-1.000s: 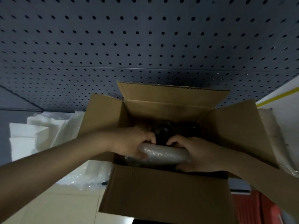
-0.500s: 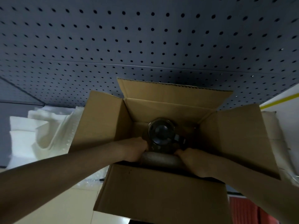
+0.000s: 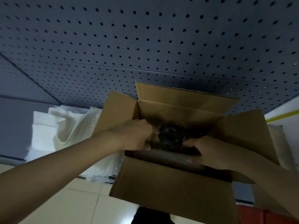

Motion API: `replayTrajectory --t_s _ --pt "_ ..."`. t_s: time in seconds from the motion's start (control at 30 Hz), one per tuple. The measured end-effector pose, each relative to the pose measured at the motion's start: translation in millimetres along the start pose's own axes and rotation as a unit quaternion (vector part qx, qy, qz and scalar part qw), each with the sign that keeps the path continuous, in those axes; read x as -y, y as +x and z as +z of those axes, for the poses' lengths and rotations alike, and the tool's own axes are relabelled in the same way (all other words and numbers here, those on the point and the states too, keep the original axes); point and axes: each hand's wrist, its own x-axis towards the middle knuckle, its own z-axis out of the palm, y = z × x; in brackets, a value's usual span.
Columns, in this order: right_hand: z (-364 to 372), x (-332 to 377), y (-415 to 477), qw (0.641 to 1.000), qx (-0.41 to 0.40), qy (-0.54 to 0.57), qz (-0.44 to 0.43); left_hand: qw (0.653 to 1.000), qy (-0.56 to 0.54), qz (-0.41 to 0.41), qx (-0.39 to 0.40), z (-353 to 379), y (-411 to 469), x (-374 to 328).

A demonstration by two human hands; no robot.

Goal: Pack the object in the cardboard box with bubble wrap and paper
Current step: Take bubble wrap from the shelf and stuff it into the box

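One open cardboard box (image 3: 169, 189) on pale floor before grey pegboard (image 3: 145, 46), white paper and bubble wrap (image 3: 68, 133) heaped left of it, left hand (image 3: 134, 136) and right hand (image 3: 208, 152) reached inside, clasped on dark round object (image 3: 171, 135) from either side, bubble-wrap roll (image 3: 161, 156) lodged against near wall.

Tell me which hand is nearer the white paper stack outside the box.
Left. The left hand is at the box's left inner wall, the side facing the white paper stack; the right hand is across the box.
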Motion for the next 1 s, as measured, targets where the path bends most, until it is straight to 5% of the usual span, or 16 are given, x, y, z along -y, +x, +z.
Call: replayTrajectory --t_s 0.23,0.47,0.7,0.9,1.0 --pt "-17 51 -10 0.998 -0.04 -0.01 -0.047 0.988 -0.086 0.023 -0.123 -26 -60 33" --pt "-15 141 11 0.978 -0.179 0.035 -0.101 0.957 -0.141 0.034 -0.25 -29 -130 100" --pt "-4 261 34 0.919 -0.363 0.077 -0.133 0.959 -0.154 0.029 -0.237 -15 -190 213" --pt "46 347 58 0.911 -0.378 0.094 -0.137 0.975 -0.114 -0.007 -0.191 8 -216 276" --pt "98 351 91 0.919 -0.374 0.112 -0.05 0.981 -0.096 -0.01 -0.17 12 -220 291"
